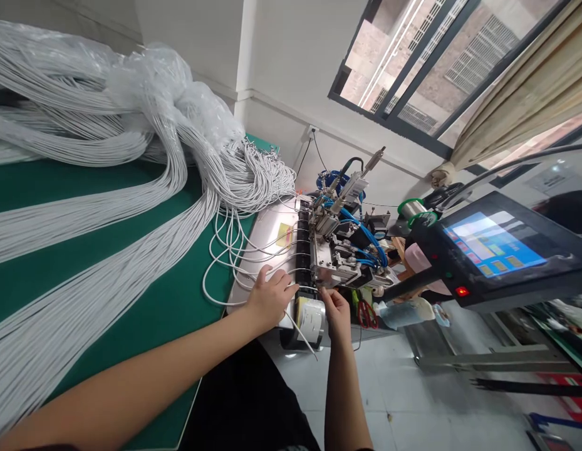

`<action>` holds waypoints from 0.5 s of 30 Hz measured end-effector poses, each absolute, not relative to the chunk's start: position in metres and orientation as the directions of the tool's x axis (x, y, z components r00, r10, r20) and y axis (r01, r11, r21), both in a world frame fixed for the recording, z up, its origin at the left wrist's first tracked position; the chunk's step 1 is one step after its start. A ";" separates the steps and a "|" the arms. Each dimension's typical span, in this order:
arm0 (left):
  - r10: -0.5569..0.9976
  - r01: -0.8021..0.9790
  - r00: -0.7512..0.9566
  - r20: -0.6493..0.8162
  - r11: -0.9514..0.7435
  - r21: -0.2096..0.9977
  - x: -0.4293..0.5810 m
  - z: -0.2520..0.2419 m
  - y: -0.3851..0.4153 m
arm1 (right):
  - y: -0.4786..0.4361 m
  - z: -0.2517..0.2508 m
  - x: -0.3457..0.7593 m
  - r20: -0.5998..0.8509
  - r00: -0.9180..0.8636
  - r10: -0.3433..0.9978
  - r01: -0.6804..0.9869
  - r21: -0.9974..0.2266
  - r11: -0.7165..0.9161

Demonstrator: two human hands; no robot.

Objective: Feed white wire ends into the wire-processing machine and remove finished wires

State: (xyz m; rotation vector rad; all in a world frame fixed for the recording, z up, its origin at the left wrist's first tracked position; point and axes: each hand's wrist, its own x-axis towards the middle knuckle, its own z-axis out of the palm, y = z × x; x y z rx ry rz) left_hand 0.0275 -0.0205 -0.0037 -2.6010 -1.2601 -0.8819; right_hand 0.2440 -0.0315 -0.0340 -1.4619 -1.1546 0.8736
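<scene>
My left hand [270, 299] is closed around white cable at the front end of the machine's black track [303, 250]. From under its fingers a loose white cable end [302, 336] hangs toward the floor. Another white cable [307, 288] runs from my left fingertips across the track to my right hand [336, 311], whose thumb and fingers pinch its tip. Several more white cables [267, 255] lie across the metal plate [253, 269] and into the track, side by side. Just below my hands sits a cylindrical motor-like part [311, 321] with a pale label.
Large bundles of white cable [145, 232], partly wrapped in plastic, cover the green table [131, 369] at left. The machine [337, 238] carries blue air hoses. To its right are a solder-like wire spool [413, 213], red-handled scissors [367, 314], a bottle [406, 313] and a touchscreen [495, 244].
</scene>
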 end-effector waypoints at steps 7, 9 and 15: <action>0.712 0.752 0.500 0.493 -0.640 0.160 0.026 -0.001 -0.022 | -0.070 0.013 0.249 0.360 0.197 0.912 0.579 -0.793 0.189; 0.719 0.755 0.497 0.486 -0.634 0.167 0.026 -0.001 -0.022 | -0.081 0.030 0.246 0.322 -0.037 0.946 0.643 -0.717 0.269; 0.746 0.781 0.471 0.471 -0.600 0.170 0.027 0.001 -0.021 | -0.093 0.043 0.224 0.106 -0.521 0.847 0.563 -0.703 0.434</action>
